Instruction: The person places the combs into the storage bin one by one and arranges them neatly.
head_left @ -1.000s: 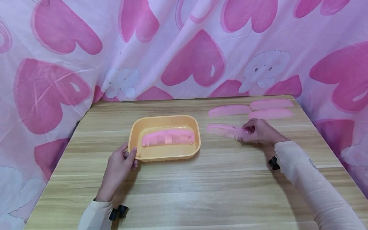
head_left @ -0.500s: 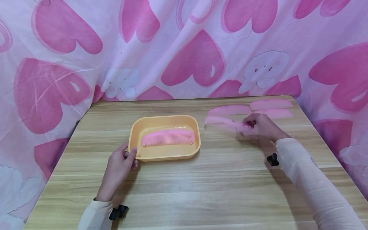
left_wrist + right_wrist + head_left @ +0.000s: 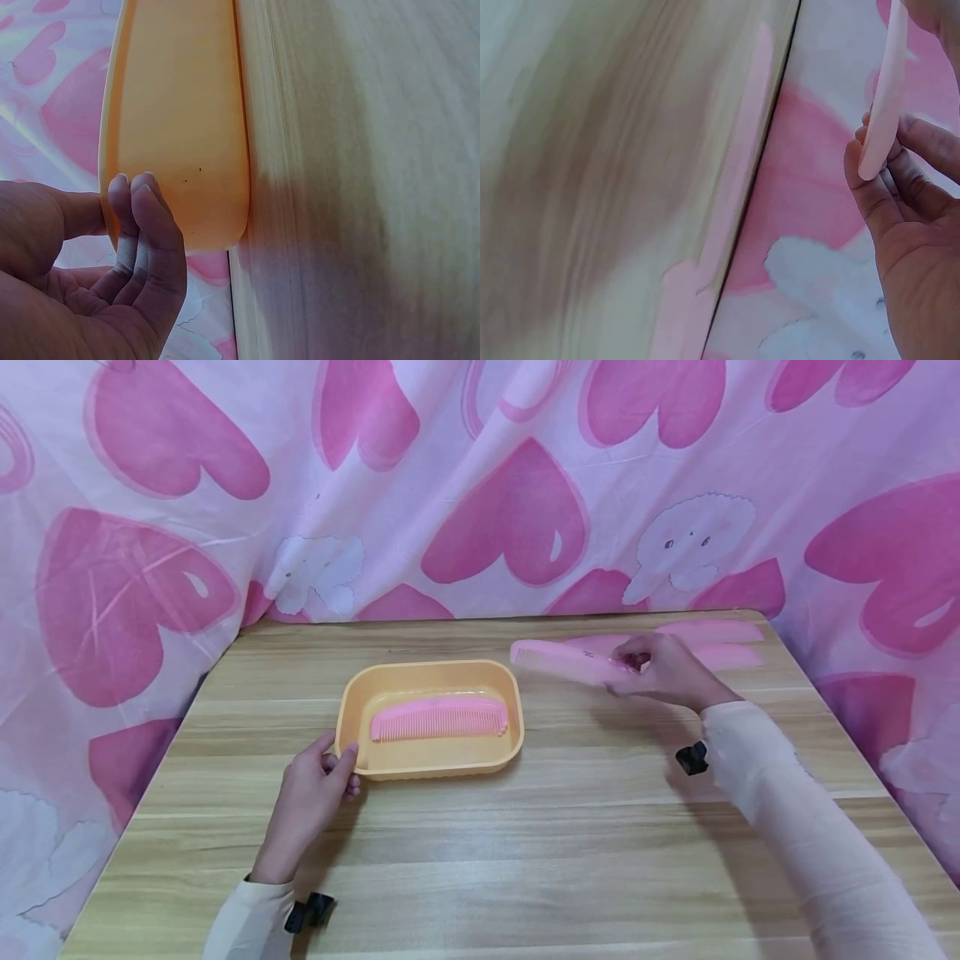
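Note:
My left hand (image 3: 311,797) grips the near left corner of a shallow yellow-orange plastic tray (image 3: 427,761). The left wrist view shows fingers along the outer wall (image 3: 180,112) and the thumb over the rim. One pink comb (image 3: 441,720) lies inside the tray, teeth toward me. To the right, my right hand (image 3: 667,671) pinches another pink comb (image 3: 555,662) by its right end, raised over the wooden table and pointing left. In the right wrist view this comb (image 3: 889,97) appears edge-on between thumb and fingers.
More pink combs lie at the table's back right: one at the rear (image 3: 712,630), one just in front (image 3: 731,657), and one partly hidden behind the held comb. A pink heart-patterned cloth (image 3: 502,518) hangs along the table's back edge and sides.
My right hand has lifted the comb from the table and carried it up, back and slightly left, so it overlaps a comb behind. My left hand and the tray have stayed still.

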### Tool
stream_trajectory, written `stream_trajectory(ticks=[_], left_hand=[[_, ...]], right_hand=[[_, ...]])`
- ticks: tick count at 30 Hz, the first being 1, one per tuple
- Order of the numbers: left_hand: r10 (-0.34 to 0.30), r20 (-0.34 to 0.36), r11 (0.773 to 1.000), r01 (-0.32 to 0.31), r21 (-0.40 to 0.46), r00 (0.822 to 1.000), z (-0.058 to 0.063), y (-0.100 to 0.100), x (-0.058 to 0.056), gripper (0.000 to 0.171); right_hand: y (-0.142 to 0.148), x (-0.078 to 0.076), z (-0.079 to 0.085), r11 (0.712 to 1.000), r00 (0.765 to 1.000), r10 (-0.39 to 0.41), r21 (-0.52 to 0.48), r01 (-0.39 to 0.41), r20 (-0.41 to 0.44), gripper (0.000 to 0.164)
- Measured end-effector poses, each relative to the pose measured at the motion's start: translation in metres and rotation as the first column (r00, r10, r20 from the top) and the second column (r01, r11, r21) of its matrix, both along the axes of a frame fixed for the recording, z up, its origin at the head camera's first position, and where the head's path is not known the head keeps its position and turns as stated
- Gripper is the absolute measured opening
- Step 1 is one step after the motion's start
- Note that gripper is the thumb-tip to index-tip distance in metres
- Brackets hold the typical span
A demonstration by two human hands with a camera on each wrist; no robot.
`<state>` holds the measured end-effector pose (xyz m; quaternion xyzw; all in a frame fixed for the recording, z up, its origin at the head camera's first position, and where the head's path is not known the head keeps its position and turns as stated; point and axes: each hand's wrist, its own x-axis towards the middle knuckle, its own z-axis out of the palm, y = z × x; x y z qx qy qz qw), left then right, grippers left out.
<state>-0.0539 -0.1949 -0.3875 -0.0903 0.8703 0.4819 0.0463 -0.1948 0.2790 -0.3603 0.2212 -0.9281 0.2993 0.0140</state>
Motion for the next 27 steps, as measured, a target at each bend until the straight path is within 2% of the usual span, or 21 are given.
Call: stream_trajectory(ticks=[4, 8, 17, 23, 27], left_hand=[[-0.004, -0.004, 1.000, 0.004, -0.006, 1.000, 0.000, 0.000, 0.000, 0.048], [-0.006, -0.005, 1.000, 0.006, -0.013, 1.000, 0.000, 0.000, 0.000, 0.047], [-0.006, -0.007, 1.000, 0.006, -0.013, 1.000, 0.001, 0.001, 0.000, 0.050], [-0.002, 0.002, 1.000, 0.002, -0.017, 1.000, 0.001, 0.001, 0.000, 0.049], [0.001, 0.004, 1.000, -0.001, -0.015, 1.000, 0.001, 0.001, 0.000, 0.050]], right_hand=[[-0.019, -0.003, 0.006, 1.000, 0.999, 0.005, -0.014, -0.005, 0.043, 0.033], [-0.039, -0.006, 0.012, 1.000, 0.999, 0.019, -0.014, -0.018, 0.045, 0.036], [-0.079, -0.011, 0.019, 0.986, 0.985, 0.164, -0.052, -0.161, 0.061, 0.037], [-0.107, -0.015, 0.018, 0.968, 0.968, 0.249, -0.029, -0.248, 0.021, 0.031], [-0.126, -0.015, 0.018, 0.961, 0.961, 0.277, -0.013, -0.276, 0.011, 0.035]])
